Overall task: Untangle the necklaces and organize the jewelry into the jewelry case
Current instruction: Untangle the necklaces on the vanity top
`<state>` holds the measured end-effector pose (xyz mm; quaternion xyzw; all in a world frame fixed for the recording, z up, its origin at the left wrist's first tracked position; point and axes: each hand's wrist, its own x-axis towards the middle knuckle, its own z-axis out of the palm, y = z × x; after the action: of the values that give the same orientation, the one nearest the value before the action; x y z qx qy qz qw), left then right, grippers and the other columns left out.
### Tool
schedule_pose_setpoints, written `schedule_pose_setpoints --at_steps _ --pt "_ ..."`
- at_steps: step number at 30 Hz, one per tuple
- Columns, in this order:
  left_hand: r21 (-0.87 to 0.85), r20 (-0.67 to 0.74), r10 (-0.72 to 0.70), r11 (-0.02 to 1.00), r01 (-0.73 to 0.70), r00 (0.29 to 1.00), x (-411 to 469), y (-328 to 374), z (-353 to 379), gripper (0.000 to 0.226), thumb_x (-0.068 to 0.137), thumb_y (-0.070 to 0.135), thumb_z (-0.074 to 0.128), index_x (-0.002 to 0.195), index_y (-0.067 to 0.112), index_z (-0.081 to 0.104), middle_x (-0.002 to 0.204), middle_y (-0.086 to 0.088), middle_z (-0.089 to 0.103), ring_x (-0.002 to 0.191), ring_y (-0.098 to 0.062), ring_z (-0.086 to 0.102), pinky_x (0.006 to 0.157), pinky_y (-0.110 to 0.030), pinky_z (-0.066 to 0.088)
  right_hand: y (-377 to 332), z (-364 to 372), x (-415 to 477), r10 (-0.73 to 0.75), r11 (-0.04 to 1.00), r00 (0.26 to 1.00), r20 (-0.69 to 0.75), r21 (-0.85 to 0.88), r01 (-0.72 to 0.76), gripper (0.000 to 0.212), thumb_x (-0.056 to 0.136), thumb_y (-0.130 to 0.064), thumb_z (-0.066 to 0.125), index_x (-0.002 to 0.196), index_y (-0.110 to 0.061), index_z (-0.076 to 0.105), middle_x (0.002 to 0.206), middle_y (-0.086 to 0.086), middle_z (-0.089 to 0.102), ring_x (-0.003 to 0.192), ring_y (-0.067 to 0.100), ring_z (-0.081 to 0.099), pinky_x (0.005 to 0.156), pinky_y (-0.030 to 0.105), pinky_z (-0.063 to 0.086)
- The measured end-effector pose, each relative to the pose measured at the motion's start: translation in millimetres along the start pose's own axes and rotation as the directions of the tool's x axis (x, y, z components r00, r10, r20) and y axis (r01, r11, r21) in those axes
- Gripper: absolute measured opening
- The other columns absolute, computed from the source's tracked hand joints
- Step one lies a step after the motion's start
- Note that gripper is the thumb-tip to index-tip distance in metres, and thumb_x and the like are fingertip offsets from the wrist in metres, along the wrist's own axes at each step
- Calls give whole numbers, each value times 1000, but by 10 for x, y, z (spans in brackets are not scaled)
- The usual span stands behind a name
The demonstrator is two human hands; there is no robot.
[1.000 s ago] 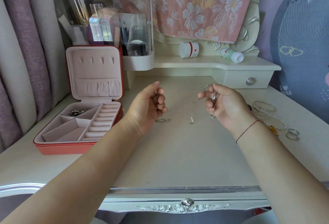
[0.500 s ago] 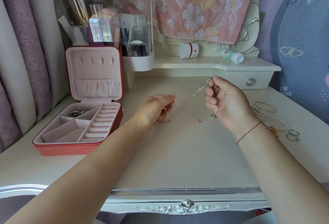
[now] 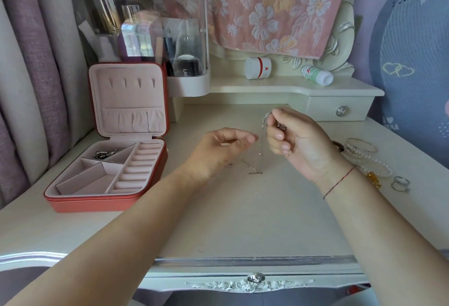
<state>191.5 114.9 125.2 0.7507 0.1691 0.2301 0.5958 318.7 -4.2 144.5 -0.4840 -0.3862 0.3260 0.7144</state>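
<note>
The right hand (image 3: pixel 298 140) has its grip clamped on the top of the chain (image 3: pixel 262 145), thumb and forefinger pinching it, the other fingers curled, and something small and silvery tucked in the fist, too small to name. Half a second ago that chain ran slantwise, stretched between both hands; now it drops almost straight down from the pinch, its lower end lying on the surface (image 3: pixel 243 220). The left hand (image 3: pixel 218 150) has moved in, thumb and fingertips just beside the hanging chain. Whether its grip has a strand or is parted cannot be told. A fine strand trails on the surface below it, with a small ring (image 3: pixel 228 165) near the wrist.

The slack suggests the pulling apart has paused, and she looks to be picking the next loop to free; the untangling seems unfinished.

Further out, the case (image 3: pixel 107 172) sits open at the left, a few silver pieces (image 3: pixel 105 154) in its back compartment. At the right, a bangle (image 3: pixel 362 145), pearls (image 3: pixel 376 162) and rings (image 3: pixel 401 184) wait, not yet sorted.
</note>
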Motion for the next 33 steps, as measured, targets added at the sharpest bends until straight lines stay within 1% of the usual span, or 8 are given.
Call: schedule_pose_setpoints --at_steps 2,6,12,18,21,26,30,33 --pt "-66 3 29 997 -28 1000 -13 32 7 16 86 27 68 98 19 75 95 8 74 90 2 62 80 -4 43 10 5 -4 19 1000 1000 21 -24 -19 23 92 -21 47 73 -13 54 54 -2 38 43 11 24 47 24 15" --pt "-150 2 58 987 -57 998 -17 48 1 20 73 31 71 91 23 74 81 12 70 83 -4 58 83 -18 44 23 17 -6 65 995 997 52 -72 -61 26 98 -18 42 75 -10 53 54 -2 36 43 10 23 48 26 12" --pt "-150 9 51 987 -49 999 -8 31 6 7 81 11 72 88 15 71 70 16 68 68 5 59 71 -9 44 32 27 -13 92 989 992 83 -123 -82 26 97 -18 43 75 -10 54 54 -2 36 42 10 24 51 29 10" --pt "-145 -16 32 989 -34 999 2 36 -21 6 80 24 71 79 19 69 70 8 61 67 -4 52 64 -10 42 28 1 7 87 991 994 62 -106 -80 29 94 -19 47 66 -15 52 58 0 37 44 12 27 47 25 16" --pt "-189 53 6 982 4 999 17 41 -28 16 76 27 76 77 17 65 72 4 61 71 -6 55 70 -17 44 33 14 8 91 993 994 66 -80 -85 24 86 -22 50 64 -14 46 60 2 44 46 14 34 45 23 24" --pt "-211 159 -10 977 44 987 11 39 -11 17 78 32 60 79 18 68 76 3 62 71 -6 56 67 -16 44 28 60 1 116 992 993 7 -50 -116 33 96 -14 39 63 -13 39 65 6 58 48 17 45 46 23 34" --pt "-214 128 23 977 5 992 16 11 -37 18 76 41 71 69 25 72 74 9 62 75 -5 56 74 -19 44 6 29 17 114 993 993 -36 22 -114 32 96 -15 38 64 -13 38 69 8 58 50 18 45 47 24 34" --pt "-219 89 22 976 -2 996 34 1 -34 14 72 35 68 76 23 74 73 12 65 74 -3 56 74 -17 44 20 11 30 123 992 991 -46 31 -121 32 96 -15 39 63 -13 38 70 7 58 57 18 49 52 25 36"
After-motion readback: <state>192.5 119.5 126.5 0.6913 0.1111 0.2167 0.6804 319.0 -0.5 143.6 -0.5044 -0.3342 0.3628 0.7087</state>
